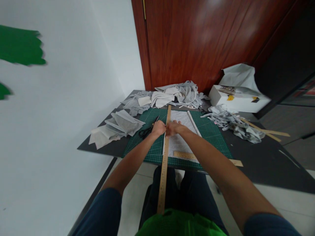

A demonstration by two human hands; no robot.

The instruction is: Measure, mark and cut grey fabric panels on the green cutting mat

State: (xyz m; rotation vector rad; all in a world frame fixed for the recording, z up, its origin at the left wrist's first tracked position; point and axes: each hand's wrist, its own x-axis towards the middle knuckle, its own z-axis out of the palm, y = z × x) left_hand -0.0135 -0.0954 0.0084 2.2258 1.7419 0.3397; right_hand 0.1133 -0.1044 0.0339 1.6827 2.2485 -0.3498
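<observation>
A long wooden ruler runs lengthwise over a green cutting mat and past the table's near edge. Beneath it lies a light grey piece of fabric. My left hand is closed at the ruler's left side, by the fabric's edge; what its fingers pinch is too small to make out. Scissors with black handles lie just left of that hand. My right hand rests across the ruler, its fingers stretched over the wood. A shorter wooden ruler lies on the fabric's near part.
A white roll or strip lies along the fabric's right side. Folded grey pieces are at left, and a cloth heap sits behind. Cloth scraps, wooden strips and a white box stand right on the dark table.
</observation>
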